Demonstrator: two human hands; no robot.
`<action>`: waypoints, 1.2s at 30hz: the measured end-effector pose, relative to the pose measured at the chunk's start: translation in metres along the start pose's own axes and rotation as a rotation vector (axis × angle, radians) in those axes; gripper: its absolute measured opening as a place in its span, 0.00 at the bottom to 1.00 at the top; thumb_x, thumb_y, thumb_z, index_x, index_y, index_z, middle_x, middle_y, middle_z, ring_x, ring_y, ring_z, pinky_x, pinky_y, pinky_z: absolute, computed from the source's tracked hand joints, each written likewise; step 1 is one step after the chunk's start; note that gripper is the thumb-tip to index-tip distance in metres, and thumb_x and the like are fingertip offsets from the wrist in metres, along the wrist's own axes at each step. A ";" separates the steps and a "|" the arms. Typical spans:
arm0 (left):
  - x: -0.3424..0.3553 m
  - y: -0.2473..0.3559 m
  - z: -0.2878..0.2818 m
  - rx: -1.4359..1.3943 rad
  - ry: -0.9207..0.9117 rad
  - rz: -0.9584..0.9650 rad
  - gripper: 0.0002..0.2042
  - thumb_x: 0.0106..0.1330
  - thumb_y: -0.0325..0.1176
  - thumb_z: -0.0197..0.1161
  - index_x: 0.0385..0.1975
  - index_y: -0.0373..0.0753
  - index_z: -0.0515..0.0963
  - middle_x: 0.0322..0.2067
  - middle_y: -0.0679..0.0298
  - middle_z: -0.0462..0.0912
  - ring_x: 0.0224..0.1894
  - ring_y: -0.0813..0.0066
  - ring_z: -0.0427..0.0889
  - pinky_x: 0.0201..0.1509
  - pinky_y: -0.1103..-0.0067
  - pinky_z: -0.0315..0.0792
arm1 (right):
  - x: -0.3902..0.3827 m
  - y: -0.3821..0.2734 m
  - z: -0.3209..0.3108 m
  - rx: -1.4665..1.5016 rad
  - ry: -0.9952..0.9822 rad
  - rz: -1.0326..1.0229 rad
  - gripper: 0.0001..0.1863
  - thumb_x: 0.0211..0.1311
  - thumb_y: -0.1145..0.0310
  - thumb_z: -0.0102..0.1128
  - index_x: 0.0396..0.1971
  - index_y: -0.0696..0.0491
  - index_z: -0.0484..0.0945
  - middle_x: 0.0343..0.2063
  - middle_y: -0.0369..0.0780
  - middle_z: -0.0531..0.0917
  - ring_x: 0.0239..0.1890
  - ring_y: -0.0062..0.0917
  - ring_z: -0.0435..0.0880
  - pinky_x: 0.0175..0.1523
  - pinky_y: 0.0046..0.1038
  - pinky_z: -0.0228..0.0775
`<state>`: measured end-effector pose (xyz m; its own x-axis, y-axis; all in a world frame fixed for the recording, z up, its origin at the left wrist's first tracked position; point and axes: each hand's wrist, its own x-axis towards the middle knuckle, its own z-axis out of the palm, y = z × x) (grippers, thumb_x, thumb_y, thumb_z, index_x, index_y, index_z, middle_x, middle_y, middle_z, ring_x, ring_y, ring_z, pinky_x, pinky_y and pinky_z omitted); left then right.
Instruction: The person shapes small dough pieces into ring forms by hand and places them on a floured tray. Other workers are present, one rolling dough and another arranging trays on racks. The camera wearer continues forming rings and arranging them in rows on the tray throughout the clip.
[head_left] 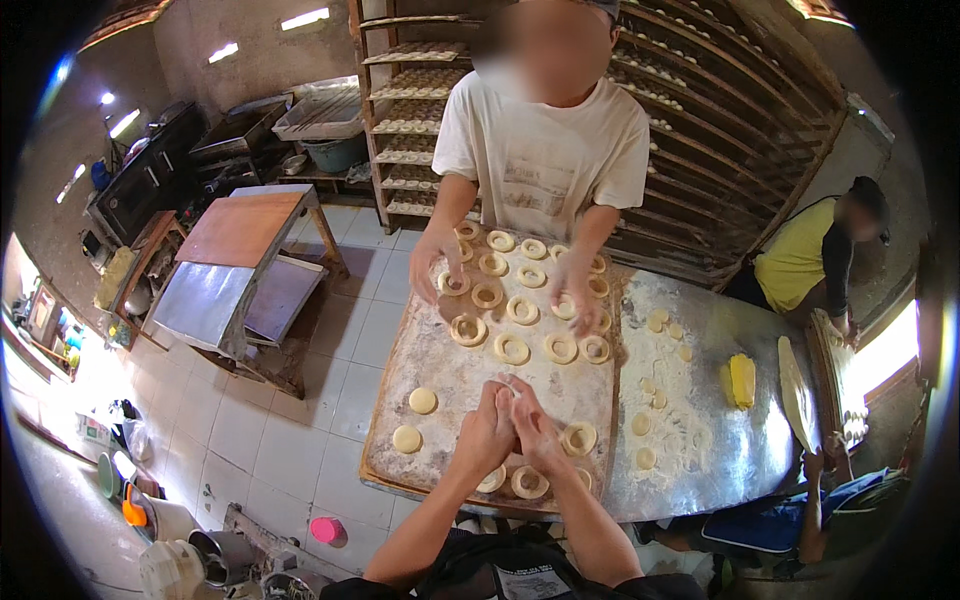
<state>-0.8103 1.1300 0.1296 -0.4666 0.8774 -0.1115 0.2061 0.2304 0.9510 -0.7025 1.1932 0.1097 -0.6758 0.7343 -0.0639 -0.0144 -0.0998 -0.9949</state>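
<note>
My left hand [486, 432] and my right hand [538, 436] meet above the near part of a floured wooden board [400, 375]. Their fingers are curled and pressed together, with a small pale bit showing at the fingertips; what they hold is mostly hidden. A dough ring [578, 438] lies just right of my right hand, and another dough ring [530, 482] sits below my wrists. To the left are two flat dough rounds, an upper dough disc [423, 400] and a lower dough disc [407, 439]. Several more dough rings [511, 348] cover the far half.
Across the board a co-worker [540, 150] handles rings with both hands. A metal table [700, 440] on the right carries flour, dough pieces and a yellow block [741, 382]. Two other people work at right. Racks of trays [415, 120] stand behind; a low table [225, 260] is left.
</note>
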 end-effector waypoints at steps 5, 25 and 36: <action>0.039 -0.016 -0.013 0.706 0.250 -0.074 0.24 0.76 0.50 0.43 0.61 0.37 0.65 0.44 0.43 0.78 0.48 0.43 0.80 0.48 0.51 0.69 | 0.022 0.002 -0.010 -0.786 0.328 0.117 0.41 0.71 0.44 0.49 0.73 0.55 0.49 0.62 0.57 0.69 0.66 0.49 0.67 0.72 0.52 0.48; 0.007 -0.054 -0.018 0.811 0.077 0.050 0.40 0.55 0.43 0.71 0.68 0.46 0.60 0.51 0.50 0.70 0.56 0.50 0.70 0.57 0.55 0.62 | 0.019 0.023 0.001 -1.425 0.092 -0.198 0.49 0.51 0.57 0.70 0.72 0.47 0.55 0.56 0.51 0.65 0.63 0.46 0.63 0.69 0.70 0.34; -0.042 -0.099 -0.087 0.929 0.351 -0.074 0.18 0.59 0.37 0.66 0.45 0.35 0.72 0.47 0.49 0.73 0.49 0.47 0.73 0.54 0.58 0.67 | 0.082 0.042 0.079 -1.203 -0.153 -0.294 0.18 0.63 0.59 0.56 0.49 0.52 0.77 0.44 0.47 0.80 0.50 0.43 0.79 0.54 0.47 0.72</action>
<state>-0.8858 1.0333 0.0652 -0.7025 0.7079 0.0729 0.6877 0.6489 0.3255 -0.8169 1.1966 0.0689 -0.8412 0.5310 0.1019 0.4491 0.7911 -0.4153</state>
